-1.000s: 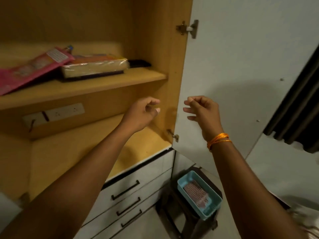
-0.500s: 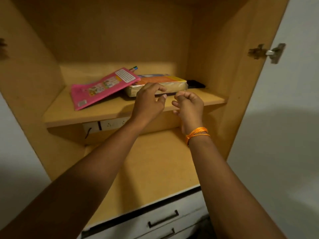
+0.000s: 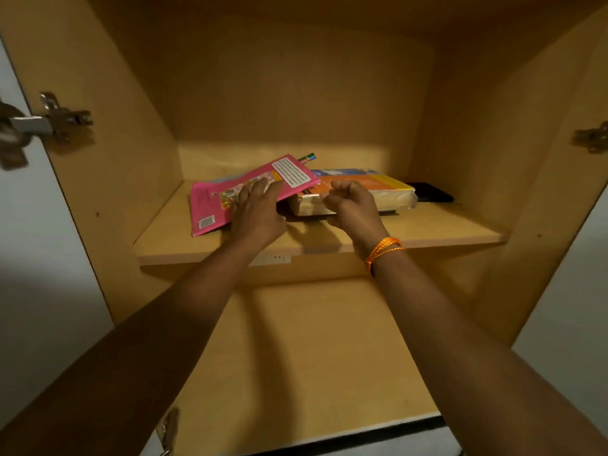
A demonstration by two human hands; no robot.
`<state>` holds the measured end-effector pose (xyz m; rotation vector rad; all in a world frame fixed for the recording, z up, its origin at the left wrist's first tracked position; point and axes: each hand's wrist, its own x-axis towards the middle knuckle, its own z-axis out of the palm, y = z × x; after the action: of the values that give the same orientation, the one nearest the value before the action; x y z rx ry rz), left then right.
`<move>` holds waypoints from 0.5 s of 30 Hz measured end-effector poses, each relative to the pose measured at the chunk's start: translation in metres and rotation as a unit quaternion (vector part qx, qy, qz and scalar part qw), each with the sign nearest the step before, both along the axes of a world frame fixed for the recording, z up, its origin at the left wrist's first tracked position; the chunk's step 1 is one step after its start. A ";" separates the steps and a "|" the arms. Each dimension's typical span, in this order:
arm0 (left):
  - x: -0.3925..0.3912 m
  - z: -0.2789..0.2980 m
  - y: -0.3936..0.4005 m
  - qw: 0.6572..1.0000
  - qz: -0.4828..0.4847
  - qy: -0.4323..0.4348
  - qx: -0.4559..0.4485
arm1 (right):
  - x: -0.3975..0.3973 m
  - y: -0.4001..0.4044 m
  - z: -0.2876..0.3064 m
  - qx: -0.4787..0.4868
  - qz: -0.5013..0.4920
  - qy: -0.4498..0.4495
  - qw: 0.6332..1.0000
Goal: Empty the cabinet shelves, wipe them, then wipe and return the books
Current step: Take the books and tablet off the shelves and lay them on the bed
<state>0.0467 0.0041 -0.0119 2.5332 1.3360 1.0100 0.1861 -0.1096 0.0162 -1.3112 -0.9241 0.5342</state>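
Observation:
A pink book lies tilted on the upper shelf, its right edge propped on a plastic-wrapped stack of books with an orange and yellow top. My left hand rests on the pink book with straight fingers. My right hand has its fingers curled right at the stack's front left corner, and I see nothing held in it. Coloured pens poke out behind the pink book. The lower shelf lies bare under my forearms.
A flat black object lies at the right end of the upper shelf. A white socket strip shows under that shelf's front edge. Both white cabinet doors stand open, with metal hinges at the left and the right.
Both hands moved up and forward from below the upper shelf onto it. My left hand now lies flat on the pink book, and the right has come to the stack's front.

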 end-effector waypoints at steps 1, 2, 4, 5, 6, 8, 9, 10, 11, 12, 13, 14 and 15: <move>-0.002 -0.001 0.005 1.000 0.008 0.010 0.002 | 0.000 0.003 0.001 0.001 0.006 -0.004 1.000; -0.003 -0.002 0.011 1.000 0.019 0.019 0.008 | 0.001 0.008 0.003 0.002 0.017 -0.010 1.000; -0.005 -0.008 0.023 0.999 0.034 0.031 0.013 | 0.001 0.016 0.004 -0.001 0.036 -0.025 0.999; -0.006 -0.011 0.027 0.999 0.040 0.035 0.009 | 0.000 0.020 0.003 -0.004 0.042 -0.031 0.999; -0.006 -0.014 0.030 0.998 0.047 0.039 0.005 | 0.000 0.023 0.002 -0.005 0.047 -0.032 0.998; -0.005 -0.018 0.033 0.996 0.070 0.059 0.012 | -0.003 0.029 0.002 -0.005 0.052 -0.028 0.998; -0.005 -0.018 0.035 0.993 0.082 0.077 0.027 | -0.003 0.032 0.001 -0.007 0.052 -0.026 0.998; -0.005 -0.017 0.036 0.990 0.095 0.097 0.045 | -0.002 0.034 0.001 -0.006 0.052 -0.025 0.998; -0.006 -0.016 0.038 0.986 0.106 0.111 0.059 | -0.002 0.035 0.000 -0.007 0.054 -0.026 0.998; -0.007 -0.014 0.040 0.985 0.109 0.117 0.068 | -0.001 0.037 0.001 -0.007 0.055 -0.029 0.998; -0.008 -0.013 0.042 0.985 0.105 0.118 0.073 | 0.000 0.037 0.001 -0.009 0.057 -0.033 0.998; -0.008 -0.012 0.042 0.986 0.091 0.115 0.075 | 0.001 0.038 0.002 -0.008 0.055 -0.034 0.998; -0.009 -0.010 0.042 0.988 0.073 0.106 0.080 | 0.002 0.039 0.002 -0.006 0.056 -0.034 0.998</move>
<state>0.0377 0.0460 -0.0220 2.7609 1.5780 0.9275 0.1883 -0.0706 0.0187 -1.2997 -1.0561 0.5851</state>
